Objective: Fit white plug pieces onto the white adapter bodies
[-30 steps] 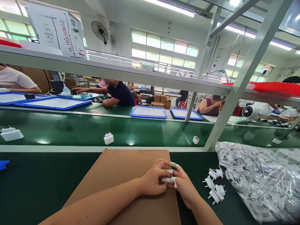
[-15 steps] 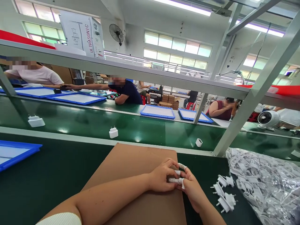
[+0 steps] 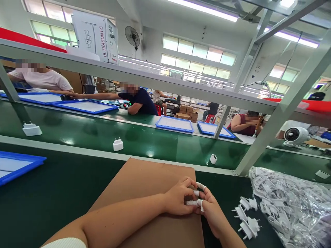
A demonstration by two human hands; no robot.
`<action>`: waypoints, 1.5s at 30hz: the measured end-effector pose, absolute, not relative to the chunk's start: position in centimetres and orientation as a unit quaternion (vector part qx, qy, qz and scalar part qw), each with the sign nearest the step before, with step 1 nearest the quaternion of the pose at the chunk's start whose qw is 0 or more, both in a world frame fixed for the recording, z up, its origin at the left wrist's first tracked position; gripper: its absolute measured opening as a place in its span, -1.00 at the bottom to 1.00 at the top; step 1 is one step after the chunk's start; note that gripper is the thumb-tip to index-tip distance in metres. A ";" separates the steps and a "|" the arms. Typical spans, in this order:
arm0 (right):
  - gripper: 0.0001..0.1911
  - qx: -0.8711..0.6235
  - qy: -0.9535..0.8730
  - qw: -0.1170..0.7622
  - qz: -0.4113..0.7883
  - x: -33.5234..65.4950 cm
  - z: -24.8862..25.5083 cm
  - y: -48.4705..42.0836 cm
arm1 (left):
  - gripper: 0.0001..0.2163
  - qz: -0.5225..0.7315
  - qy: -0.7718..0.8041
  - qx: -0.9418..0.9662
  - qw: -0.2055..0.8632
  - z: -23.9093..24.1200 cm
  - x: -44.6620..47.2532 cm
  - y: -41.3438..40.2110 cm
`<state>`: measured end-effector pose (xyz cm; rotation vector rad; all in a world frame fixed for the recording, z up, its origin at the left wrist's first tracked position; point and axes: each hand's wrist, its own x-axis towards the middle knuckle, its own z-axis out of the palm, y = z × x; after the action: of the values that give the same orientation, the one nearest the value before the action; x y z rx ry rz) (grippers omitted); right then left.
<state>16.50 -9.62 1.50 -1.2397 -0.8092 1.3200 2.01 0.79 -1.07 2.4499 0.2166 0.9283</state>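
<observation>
My left hand (image 3: 178, 199) and my right hand (image 3: 213, 212) meet over the far right corner of a brown cardboard sheet (image 3: 144, 193) on the green bench. Both are closed together, fingertips pinching at a small white piece (image 3: 191, 203) between them. White finger cots cover some fingertips of the right hand. What the white piece is cannot be made out. A few white plug parts (image 3: 245, 217) lie on the bench just right of my right hand.
A clear plastic bag of white parts (image 3: 287, 206) fills the right. White chargers (image 3: 118, 145) (image 3: 31, 129) (image 3: 213, 158) ride the green conveyor behind. A blue tray (image 3: 15, 165) sits at left. A metal frame post (image 3: 279, 113) slants up at right. Other people work across the line.
The view has swung left and slightly down. The chargers on the belt have shifted leftward. My hands stay pressed together at the same spot on the cardboard.
</observation>
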 end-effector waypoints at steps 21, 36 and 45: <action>-0.54 -0.851 -0.497 0.171 0.017 23.1 2.2 -9.4 | -0.78 0.236 0.134 0.946 0.176 -1.8 1.8 2.2; -0.57 -0.797 -0.572 0.195 0.024 21.5 1.3 -9.0 | -0.77 0.243 0.141 0.945 0.167 -2.8 1.8 2.9; -0.43 -0.806 -0.561 0.184 0.041 20.8 2.5 -10.0 | -0.76 0.242 0.126 0.949 0.160 -2.0 2.0 2.7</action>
<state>20.79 -10.01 2.49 -2.2712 -1.5824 0.1169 1.96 2.68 -1.97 2.7110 0.3591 0.6900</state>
